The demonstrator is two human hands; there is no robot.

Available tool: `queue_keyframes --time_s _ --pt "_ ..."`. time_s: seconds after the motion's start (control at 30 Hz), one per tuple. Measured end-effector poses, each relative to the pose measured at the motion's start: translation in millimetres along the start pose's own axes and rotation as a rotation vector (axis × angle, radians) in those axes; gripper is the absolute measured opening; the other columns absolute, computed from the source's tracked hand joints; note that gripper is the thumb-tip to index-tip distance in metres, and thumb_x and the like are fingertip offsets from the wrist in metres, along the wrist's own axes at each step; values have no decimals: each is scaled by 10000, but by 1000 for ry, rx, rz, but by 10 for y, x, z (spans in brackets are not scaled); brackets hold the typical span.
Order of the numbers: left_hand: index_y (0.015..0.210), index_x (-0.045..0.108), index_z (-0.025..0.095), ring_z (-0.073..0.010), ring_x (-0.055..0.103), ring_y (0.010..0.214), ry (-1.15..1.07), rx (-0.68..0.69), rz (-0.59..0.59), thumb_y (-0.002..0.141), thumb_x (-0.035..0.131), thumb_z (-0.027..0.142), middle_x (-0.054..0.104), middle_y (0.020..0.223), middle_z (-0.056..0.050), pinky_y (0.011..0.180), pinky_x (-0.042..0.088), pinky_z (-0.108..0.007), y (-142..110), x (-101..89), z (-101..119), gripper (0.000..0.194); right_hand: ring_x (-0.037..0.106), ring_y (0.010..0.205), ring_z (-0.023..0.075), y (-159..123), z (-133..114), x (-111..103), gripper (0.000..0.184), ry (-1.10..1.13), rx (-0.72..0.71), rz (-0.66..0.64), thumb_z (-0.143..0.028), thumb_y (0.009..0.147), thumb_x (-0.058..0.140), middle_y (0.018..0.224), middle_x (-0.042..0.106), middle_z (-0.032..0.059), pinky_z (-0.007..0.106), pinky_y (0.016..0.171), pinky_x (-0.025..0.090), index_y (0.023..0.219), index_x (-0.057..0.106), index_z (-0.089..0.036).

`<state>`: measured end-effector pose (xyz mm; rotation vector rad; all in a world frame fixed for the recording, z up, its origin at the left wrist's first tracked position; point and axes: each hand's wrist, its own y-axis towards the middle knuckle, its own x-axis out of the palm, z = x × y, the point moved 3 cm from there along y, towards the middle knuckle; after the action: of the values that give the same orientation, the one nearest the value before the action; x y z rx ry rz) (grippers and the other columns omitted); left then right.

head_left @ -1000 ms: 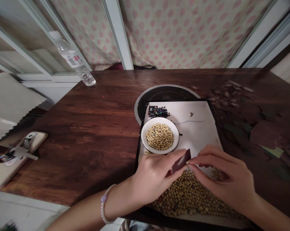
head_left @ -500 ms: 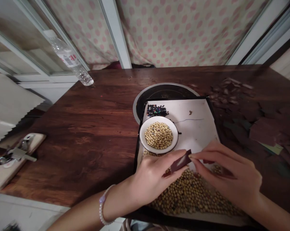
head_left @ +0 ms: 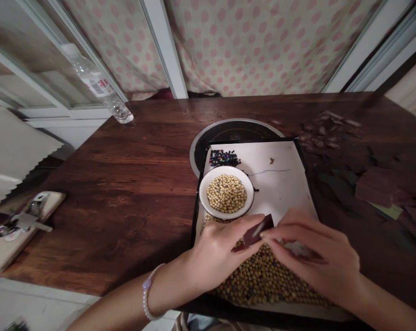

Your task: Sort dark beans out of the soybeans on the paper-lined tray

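A dark paper scrap [head_left: 258, 232] is gripped by the left hand [head_left: 221, 248], at 6 o'clock on the tray [head_left: 252, 140].
The right hand [head_left: 311, 257] has been drawn in to the scrap; whether its blurred fingers [head_left: 280, 230] grip cannot be told.

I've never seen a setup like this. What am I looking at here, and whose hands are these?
There's no machine here: this picture comes from a camera worn on a person's head, looking down at their own bare hands. The left hand, with a beaded bracelet, holds a dark brown flat piece, and the right hand touches it. Below them, yellowish beans lie on a paper-lined black tray, beside a white bowl of beans. The tray sits on a dark wooden table.
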<state>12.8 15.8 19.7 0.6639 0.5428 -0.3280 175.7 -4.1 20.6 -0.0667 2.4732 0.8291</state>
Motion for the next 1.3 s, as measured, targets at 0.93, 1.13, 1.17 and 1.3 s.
queue_keyframes --time_s 0.93,1.13,1.17,1.3 --pt "1037 607 174 -118 693 679 11 -6 -24 761 657 192 725 880 -14 667 601 -200 13 3 10 281 565 616 97 36 18 9 173 39 51 -26 -51 770 578 732 583 13 198 522 488 845 639 -195" --pt "1062 590 175 -120 694 707 33 21 -45 768 652 175 722 908 -19 679 598 -197 15 -7 21 301 553 585 89 42 9 4 148 34 82 -24 -67 772 587 710 579 7 193 508 485 813 641 -198" --pt "1066 588 175 -120 694 711 33 25 -45 770 650 179 721 914 -20 683 597 -197 15 -7 23 303 556 594 94 43 1 1 157 33 69 -23 -63 771 585 713 578 9 198 514 488 822 643 -200" --pt "1068 585 168 -115 695 718 42 36 -15 761 660 177 719 922 -20 710 592 -191 11 -9 26 316 563 637 113 33 -35 -20 205 5 -12 16 -34 755 587 731 575 24 224 539 489 874 642 -191"
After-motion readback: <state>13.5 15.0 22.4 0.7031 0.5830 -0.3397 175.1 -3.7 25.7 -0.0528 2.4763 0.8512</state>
